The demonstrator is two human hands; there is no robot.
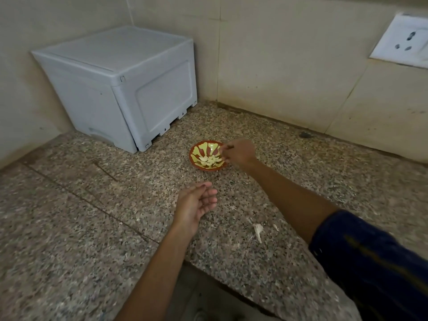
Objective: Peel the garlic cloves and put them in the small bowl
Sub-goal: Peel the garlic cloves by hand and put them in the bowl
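While the left hand (196, 202) hovers loosely open, holding nothing, above the surface (69, 205), the right hand (238, 152) reaches over the small bowl (196, 150) of peeled garlic cloves (209, 160); its grip is unclear.

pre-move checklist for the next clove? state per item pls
1. Small bowl upright on the counter: ok.
2. Peeled cloves inside the bowl: ok.
3. Right hand at the bowl's right rim, clove released: cannot tell, fingers blurred.
4. Left hand free, fingers relaxed, holding nothing: ok.
5. Unpeeled cloves within reach: not ok, none visible.
6. Peel scraps on the counter near the edge: not ok, uncleared.
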